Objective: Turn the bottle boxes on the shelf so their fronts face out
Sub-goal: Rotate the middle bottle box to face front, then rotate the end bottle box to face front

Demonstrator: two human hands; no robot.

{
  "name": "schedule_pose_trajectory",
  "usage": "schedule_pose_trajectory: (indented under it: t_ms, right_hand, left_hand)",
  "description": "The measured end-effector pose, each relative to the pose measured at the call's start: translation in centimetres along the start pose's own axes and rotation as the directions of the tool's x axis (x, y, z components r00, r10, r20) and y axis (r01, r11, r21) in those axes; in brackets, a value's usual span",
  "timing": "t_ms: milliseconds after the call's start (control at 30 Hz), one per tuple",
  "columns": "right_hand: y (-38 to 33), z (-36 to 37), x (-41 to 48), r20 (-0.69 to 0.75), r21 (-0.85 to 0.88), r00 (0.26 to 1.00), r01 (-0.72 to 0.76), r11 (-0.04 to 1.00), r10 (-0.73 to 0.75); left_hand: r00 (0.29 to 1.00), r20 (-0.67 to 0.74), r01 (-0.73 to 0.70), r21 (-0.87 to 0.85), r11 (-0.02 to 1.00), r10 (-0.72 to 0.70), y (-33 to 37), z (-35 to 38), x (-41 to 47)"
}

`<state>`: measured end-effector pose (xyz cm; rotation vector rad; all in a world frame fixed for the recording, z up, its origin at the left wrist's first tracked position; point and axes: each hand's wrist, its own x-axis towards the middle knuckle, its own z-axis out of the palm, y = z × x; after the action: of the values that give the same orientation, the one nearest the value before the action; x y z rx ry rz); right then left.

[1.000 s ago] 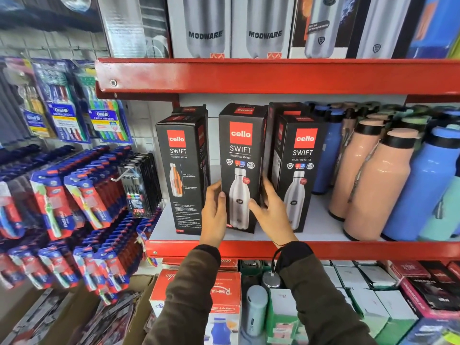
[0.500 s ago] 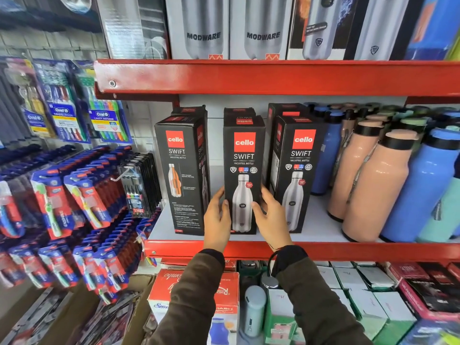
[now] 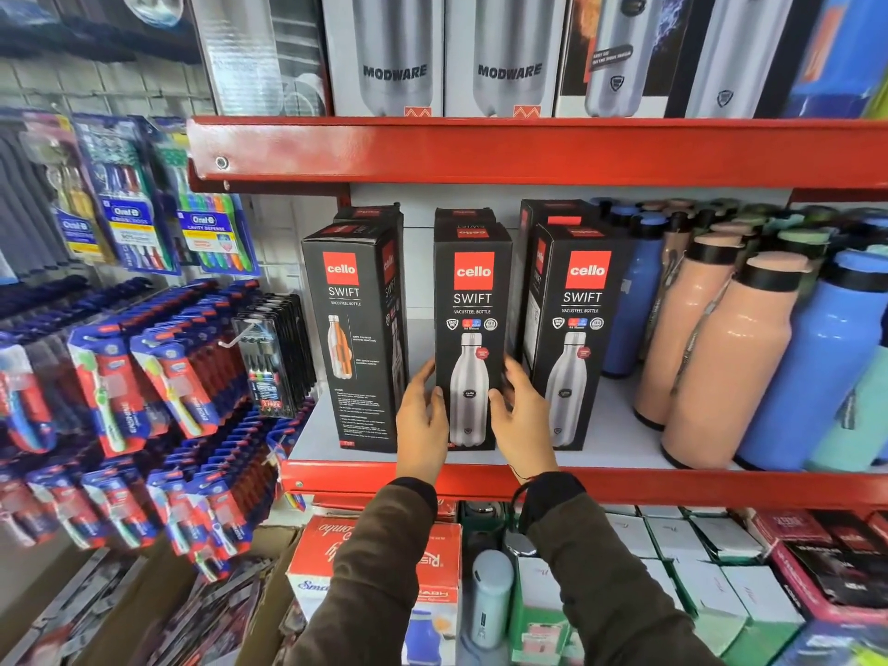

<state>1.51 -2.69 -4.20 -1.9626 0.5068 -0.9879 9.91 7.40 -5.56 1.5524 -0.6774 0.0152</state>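
Head view: we see the middle black cardboard "cello SWIFT" bottle box [image 3: 473,329] upright on the red-edged white shelf [image 3: 528,483], front out, between two like boxes. Our left hand [image 3: 423,420] and right hand [image 3: 521,420] clasp its lower sides, fingers wrapped round the edges. The left black box [image 3: 355,329] shows an angled face.

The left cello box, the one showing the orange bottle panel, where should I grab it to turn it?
Probably grip the left cello box low on its two narrow side faces, from the front, one hand per side: it's tall, upright, with open gaps either side.
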Motion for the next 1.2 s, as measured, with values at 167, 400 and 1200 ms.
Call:
schedule_pose_trajectory:
  t_ms: [167, 400, 1200]
  right_hand:
    - [-0.5, 0.1, -1.2, -0.17, 0.076, 0.985, 0.022, 0.997, -0.009]
    - [-1.5, 0.4, -2.3, -0.335, 0.037, 0.93, 0.171, 0.985, -0.149]
    - [-5.0, 12.9, -3.5, 0.096, 0.003, 0.994, -0.042, 0.999, 0.042]
  left_hand:
    - [1.0, -0.025, -0.003, -0.022, 1.0, 0.002, 0.7, 0.1, -0.3]
    - [0.988, -0.119, -0.103, -0.046, 0.994, 0.097, 1.4, -1.6, -1.1]
    - [0.99, 0.003, 0.136, -0.322, 0.937, -0.142, -1.8, -12.7, 2.7]
